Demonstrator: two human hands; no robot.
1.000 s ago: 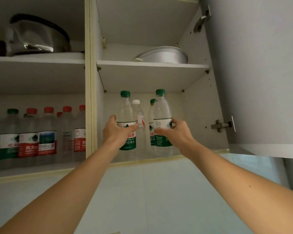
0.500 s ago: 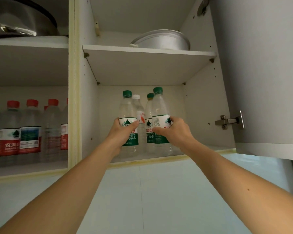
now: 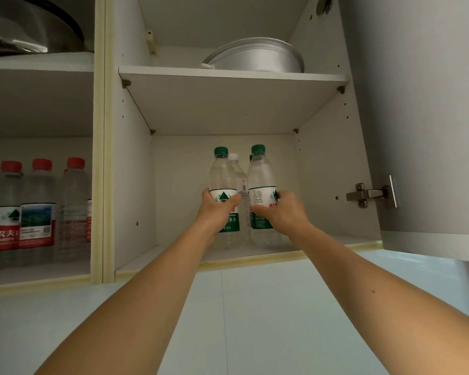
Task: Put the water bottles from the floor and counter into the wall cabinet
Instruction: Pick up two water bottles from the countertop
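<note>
Two bare forearms, no sleeves or jewellery worn; left hand (image 3: 217, 209) and right hand (image 3: 282, 212) ungloved.

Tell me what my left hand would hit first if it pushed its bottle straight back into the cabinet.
Probably the white-capped bottle just behind the left hand and its green-capped bottle; depth is hard to judge, and beyond it is the back wall.
</note>
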